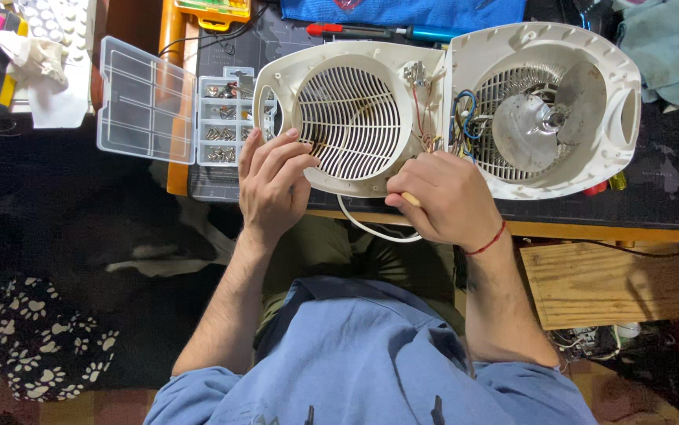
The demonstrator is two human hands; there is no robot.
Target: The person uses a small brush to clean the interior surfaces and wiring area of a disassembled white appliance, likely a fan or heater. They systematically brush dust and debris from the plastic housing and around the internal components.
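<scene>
Cream plastic casing of a small fan heater lies opened in two halves on the dark work mat (654,197). The front grille half (347,118) sits at about 11 o'clock from the person's hands; the rear half (544,102), carrying the metal fan blade (540,118) and heating coil, lies at about 1 o'clock. Coloured wires (461,118) still join the two halves across the hinge line.

Progress, as judged: the casing is already separated and the internals exposed; the wiring remains connected and the fan is still mounted, so the internal work appears unfinished.

Left hand (271,185): palm down, fingers spread and lying flat on the lower left rim of the grille half, steadying it rather than gripping it. Forearm runs up from 7 o'clock.

Right hand (446,201): clenched around a slim tool with a yellowish handle (410,199), of which only a stub shows; the working end is hidden beneath the fingers at the lower edge of the casing. A red thread band circles the wrist.

A clear compartment box (225,118) of small fasteners stands open at 10 o'clock. A white cord (371,230) trails off the table edge at 6 o'clock.
</scene>
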